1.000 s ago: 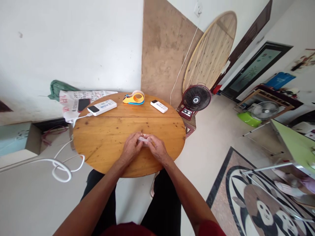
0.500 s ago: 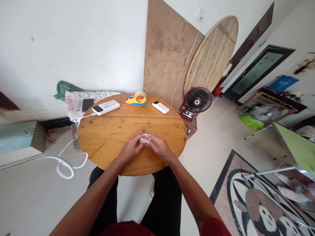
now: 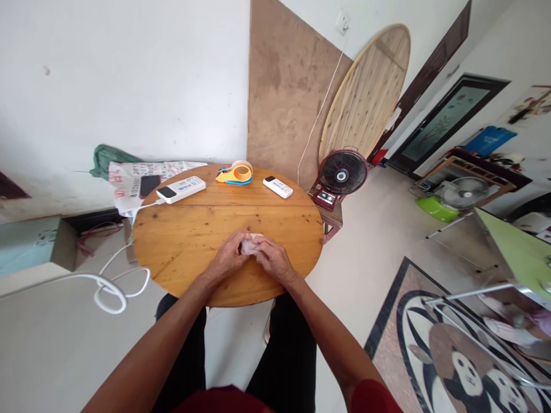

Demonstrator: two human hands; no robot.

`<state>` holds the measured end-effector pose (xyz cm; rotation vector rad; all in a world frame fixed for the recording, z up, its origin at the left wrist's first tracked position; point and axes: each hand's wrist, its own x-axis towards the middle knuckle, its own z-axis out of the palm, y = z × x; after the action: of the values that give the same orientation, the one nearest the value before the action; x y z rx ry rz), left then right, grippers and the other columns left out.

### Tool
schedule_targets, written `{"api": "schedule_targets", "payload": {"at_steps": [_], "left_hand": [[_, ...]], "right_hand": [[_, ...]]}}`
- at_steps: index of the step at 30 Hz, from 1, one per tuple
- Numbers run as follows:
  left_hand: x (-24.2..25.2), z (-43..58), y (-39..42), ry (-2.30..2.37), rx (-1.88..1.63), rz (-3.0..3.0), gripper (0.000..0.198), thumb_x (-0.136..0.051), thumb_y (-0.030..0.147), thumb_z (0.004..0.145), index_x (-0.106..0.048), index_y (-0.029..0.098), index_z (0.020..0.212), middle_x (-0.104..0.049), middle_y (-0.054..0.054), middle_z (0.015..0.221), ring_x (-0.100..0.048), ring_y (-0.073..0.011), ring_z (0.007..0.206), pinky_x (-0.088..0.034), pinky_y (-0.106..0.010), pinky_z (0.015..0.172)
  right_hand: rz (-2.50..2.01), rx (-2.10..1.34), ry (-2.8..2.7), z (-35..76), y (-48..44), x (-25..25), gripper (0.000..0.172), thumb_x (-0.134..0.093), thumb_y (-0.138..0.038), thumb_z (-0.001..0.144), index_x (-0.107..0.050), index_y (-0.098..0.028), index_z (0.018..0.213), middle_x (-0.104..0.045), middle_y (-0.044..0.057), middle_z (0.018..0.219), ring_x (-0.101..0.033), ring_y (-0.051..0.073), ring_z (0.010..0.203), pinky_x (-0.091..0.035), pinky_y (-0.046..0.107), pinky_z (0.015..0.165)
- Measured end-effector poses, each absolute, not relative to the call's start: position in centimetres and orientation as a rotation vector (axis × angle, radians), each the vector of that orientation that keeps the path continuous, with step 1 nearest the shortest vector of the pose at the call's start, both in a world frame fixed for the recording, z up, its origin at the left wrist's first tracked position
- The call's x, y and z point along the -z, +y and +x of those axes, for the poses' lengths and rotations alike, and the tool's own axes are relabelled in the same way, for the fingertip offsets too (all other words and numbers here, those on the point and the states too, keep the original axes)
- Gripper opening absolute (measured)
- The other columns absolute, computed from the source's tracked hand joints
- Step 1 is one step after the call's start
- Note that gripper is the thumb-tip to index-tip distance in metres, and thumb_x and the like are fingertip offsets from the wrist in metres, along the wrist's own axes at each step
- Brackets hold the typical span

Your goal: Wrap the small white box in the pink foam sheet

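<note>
Between my two hands, low over the near half of the round wooden table [image 3: 181,241], is a small whitish, translucent bundle [image 3: 248,246] that looks like thin plastic wrapping. My left hand [image 3: 231,251] has its fingers curled against the bundle's left side. From the right, my right hand [image 3: 271,255] pinches it with thumb and fingers. What is inside the wrapping, if anything, cannot be made out. Farther back on the table stands an orange and blue tape dispenser [image 3: 235,174] with a roll of clear tape.
Two white power banks lie toward the back, a larger one [image 3: 181,189] with a white cable [image 3: 112,295] trailing off left, and a smaller one [image 3: 278,187]. A dark phone [image 3: 150,186] rests on a printed sack [image 3: 123,186]. A fan [image 3: 343,174] stands right of the table.
My fingers have shifted on the bundle, and more of its whitish wrapping shows between my hands. The whole view has moved slightly, with things sitting a little farther left.
</note>
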<state>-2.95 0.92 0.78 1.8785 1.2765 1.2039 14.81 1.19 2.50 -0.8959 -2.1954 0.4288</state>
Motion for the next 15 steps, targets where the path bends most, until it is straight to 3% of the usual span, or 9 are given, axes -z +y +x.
{"api": "schedule_targets", "payload": {"at_steps": [3,8,11,15], "left_hand": [[-2.0,-2.7,0.5,1.312,-1.172,1.694,0.028,-0.059,0.035,0.074,-0.062,0.017,0.095,-0.066,-0.004,0.089,-0.061,-0.0181,0.082,-0.050,-0.030,0.074],[-4.4,-2.6,-0.4,1.376,-0.963,1.404,0.032,-0.054,0.043,0.075,-0.066,0.014,0.083,-0.063,-0.001,0.068,-0.054,-0.0148,0.060,-0.041,-0.024,0.053],[-5.2,-2.7,-0.2,1.410,-0.816,1.394,0.032,-0.049,0.042,0.076,-0.065,0.014,0.079,-0.059,0.000,0.062,-0.050,-0.0139,0.052,-0.035,-0.024,0.046],[-5.0,-2.9,0.4,1.569,-0.709,1.634,0.032,-0.044,0.039,0.080,-0.066,0.016,0.075,-0.064,-0.003,0.070,-0.056,-0.0177,0.065,-0.037,-0.026,0.055]], "right_hand": [[-0.987,-0.530,-2.142,14.7,1.5,-3.8,0.016,-0.048,-0.027,0.091,-0.063,-0.022,0.092,-0.069,0.007,0.110,-0.062,0.018,0.105,-0.047,0.030,0.093],[-1.153,-0.785,-2.050,14.8,2.2,-4.5,0.021,-0.055,-0.038,0.087,-0.061,-0.018,0.086,-0.065,0.001,0.080,-0.058,0.013,0.072,-0.044,0.022,0.067],[-1.129,-1.006,-2.003,15.0,2.1,-4.2,0.028,-0.064,-0.045,0.080,-0.060,-0.017,0.086,-0.062,-0.001,0.081,-0.055,0.012,0.071,-0.043,0.022,0.064],[-1.078,-1.257,-1.920,15.5,1.6,-3.9,0.043,-0.076,-0.047,0.068,-0.058,-0.019,0.096,-0.063,-0.001,0.091,-0.057,0.014,0.079,-0.047,0.024,0.069]]}}
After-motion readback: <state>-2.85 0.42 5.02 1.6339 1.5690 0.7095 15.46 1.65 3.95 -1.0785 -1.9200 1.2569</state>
